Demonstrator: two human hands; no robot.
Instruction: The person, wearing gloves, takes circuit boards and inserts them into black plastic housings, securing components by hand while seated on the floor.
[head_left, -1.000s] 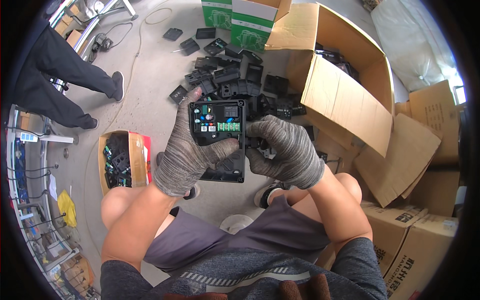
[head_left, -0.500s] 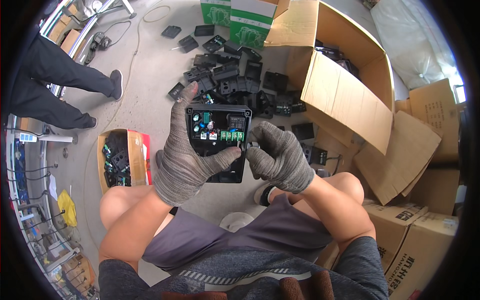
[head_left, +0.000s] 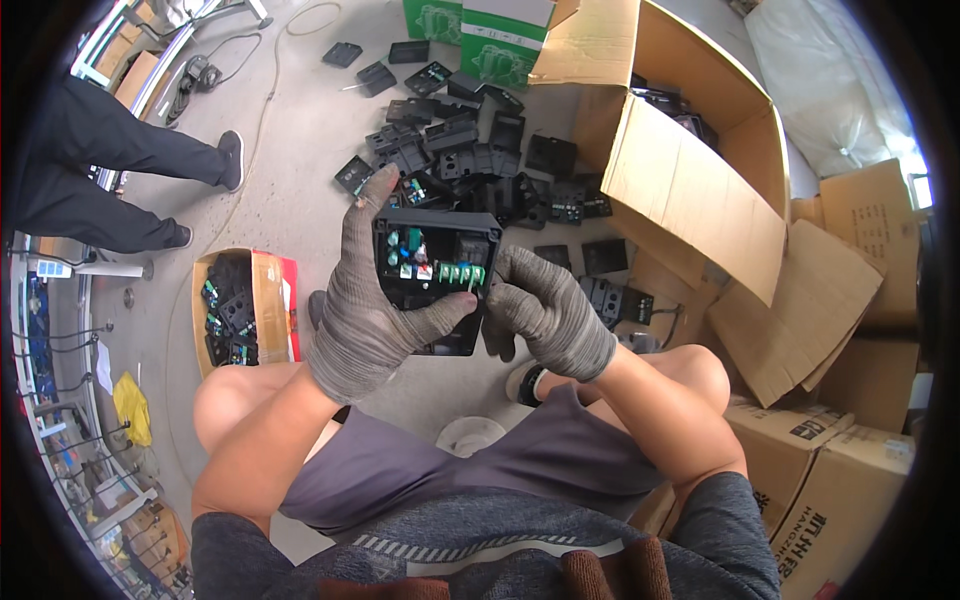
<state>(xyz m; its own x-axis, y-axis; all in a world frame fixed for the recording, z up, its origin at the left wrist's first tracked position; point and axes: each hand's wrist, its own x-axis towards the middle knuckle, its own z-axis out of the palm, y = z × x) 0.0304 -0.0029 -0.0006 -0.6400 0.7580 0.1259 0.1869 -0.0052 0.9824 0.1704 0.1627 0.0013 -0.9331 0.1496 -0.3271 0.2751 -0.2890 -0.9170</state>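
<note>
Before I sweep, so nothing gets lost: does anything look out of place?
Yes: black rectangular plastic casings lie heaped at mixed angles on the grey floor beside the open brown cardboard box, looking dumped rather than stacked.

Casings (head_left: 455,135) lie heaped on the floor (head_left: 320,150) beyond the housing (head_left: 435,288). A box (head_left: 272,308) of parts (head_left: 235,310) stands left, a carton (head_left: 690,190) right.

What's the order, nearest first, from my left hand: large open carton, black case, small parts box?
From your left hand, head view:
1. Black case: in its grip.
2. Small parts box: to its left.
3. Large open carton: ahead and right.
</note>
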